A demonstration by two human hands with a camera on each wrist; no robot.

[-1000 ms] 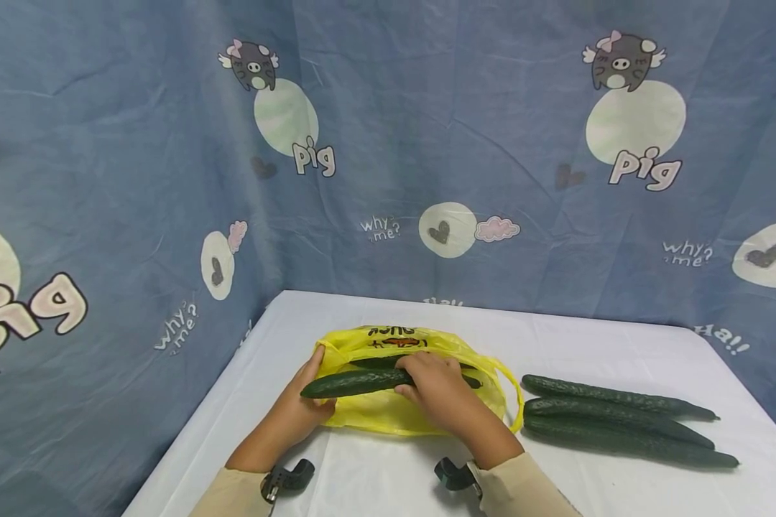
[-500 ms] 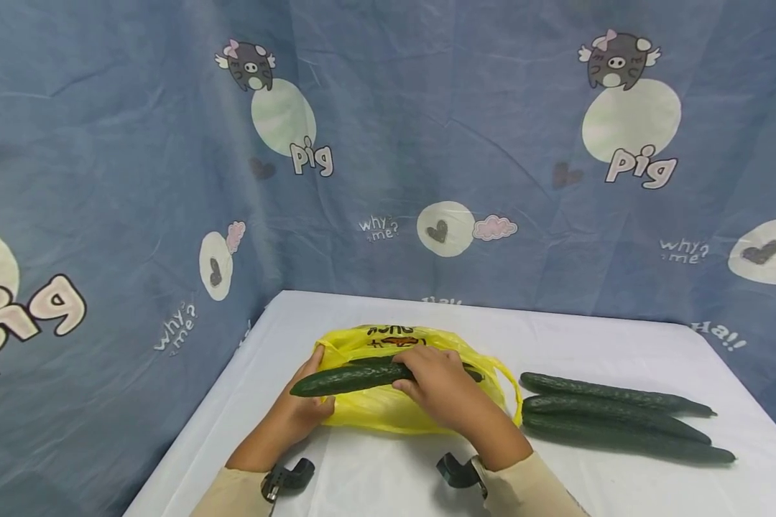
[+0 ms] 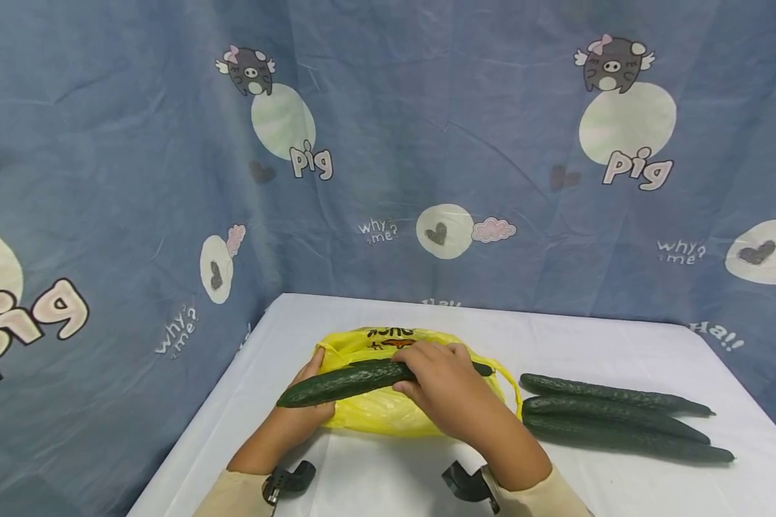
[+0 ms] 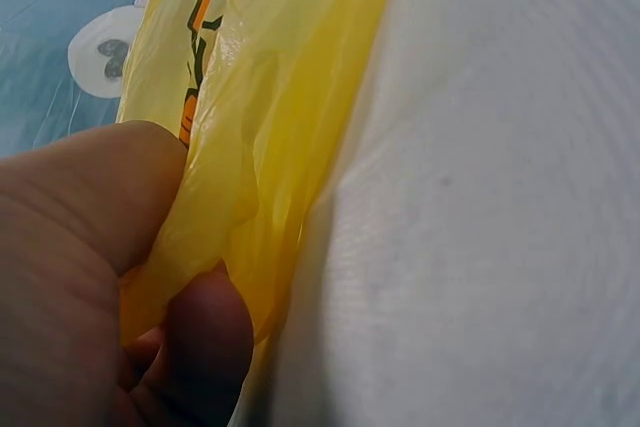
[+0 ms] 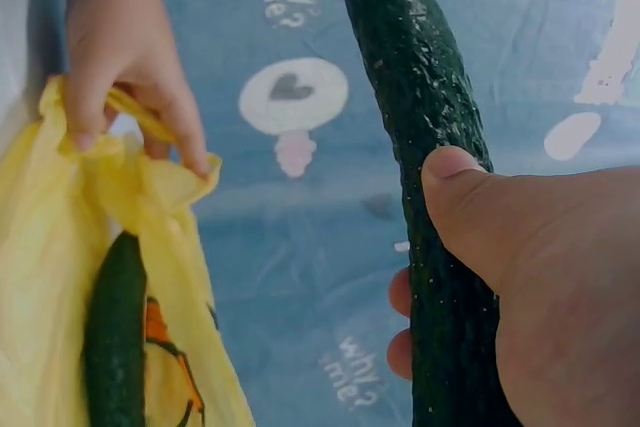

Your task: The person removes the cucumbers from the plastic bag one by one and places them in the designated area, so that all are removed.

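Observation:
My right hand (image 3: 442,380) grips a long dark green cucumber (image 3: 336,384) around its middle, thumb on the near side, above a yellow plastic bag (image 3: 388,416). In the right wrist view the held cucumber (image 5: 420,77) stands apart from the bag's mouth. A second cucumber (image 5: 115,337) lies inside the bag, partly covered by the plastic. My left hand (image 3: 304,402) pinches the left side of the bag's opening, partly behind the cucumber's tip. The left wrist view shows thumb and fingers of the left hand (image 4: 150,237) closed on the thin plastic (image 4: 270,147).
Several cucumbers (image 3: 621,424) lie side by side on the white tabletop (image 3: 388,481), right of the bag. The bag's handle loop (image 3: 514,395) reaches close to their ends. A blue printed curtain (image 3: 388,143) hangs behind and to the left of the table.
The right hand has lifted the cucumber a little and shifted it left, so its tip now overlaps the left hand. The left hand keeps its hold on the bag.

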